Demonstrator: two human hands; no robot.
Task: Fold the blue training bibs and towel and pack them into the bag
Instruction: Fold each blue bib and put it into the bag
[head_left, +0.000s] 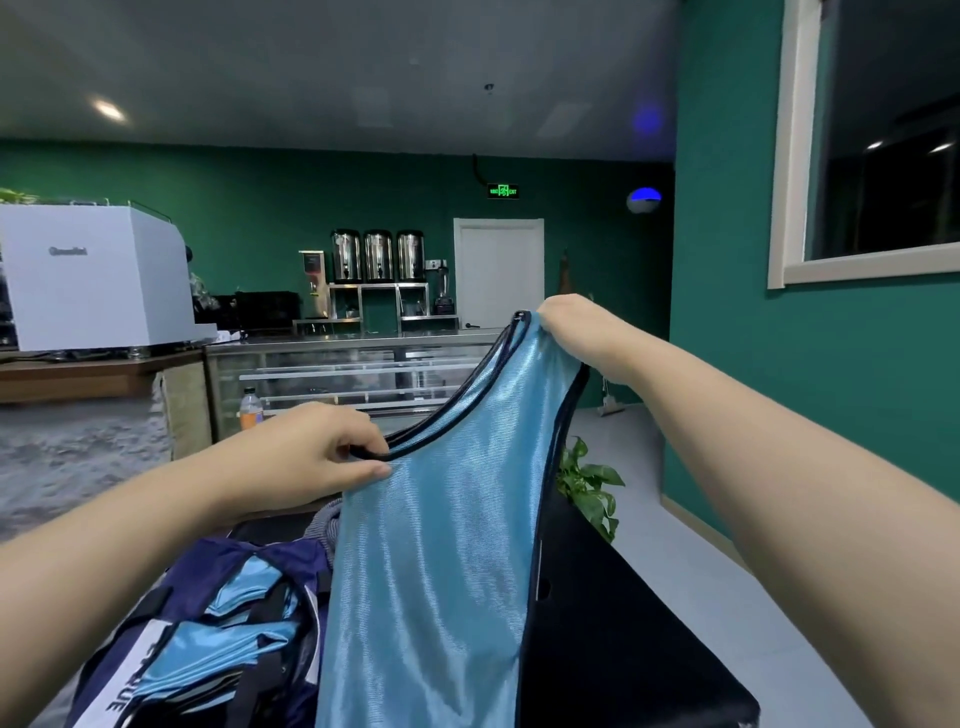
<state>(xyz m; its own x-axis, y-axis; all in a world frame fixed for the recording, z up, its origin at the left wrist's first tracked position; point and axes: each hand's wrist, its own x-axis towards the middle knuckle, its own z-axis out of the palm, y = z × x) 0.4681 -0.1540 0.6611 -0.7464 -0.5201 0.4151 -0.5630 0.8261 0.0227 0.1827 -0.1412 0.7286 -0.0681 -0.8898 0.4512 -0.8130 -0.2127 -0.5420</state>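
The left hand pinches the dark-trimmed neckline and the right hand grips the raised shoulder strap of a shiny light-blue mesh training bib, which hangs below both hands above the open navy sports bag holding folded blue bibs on the black tabletop.

You had one shiny blue bib hanging unfolded above the open navy bag, which held other bibs.

head view: worn on the head | faces forward, slightly down | close over raised bib | counter far behind
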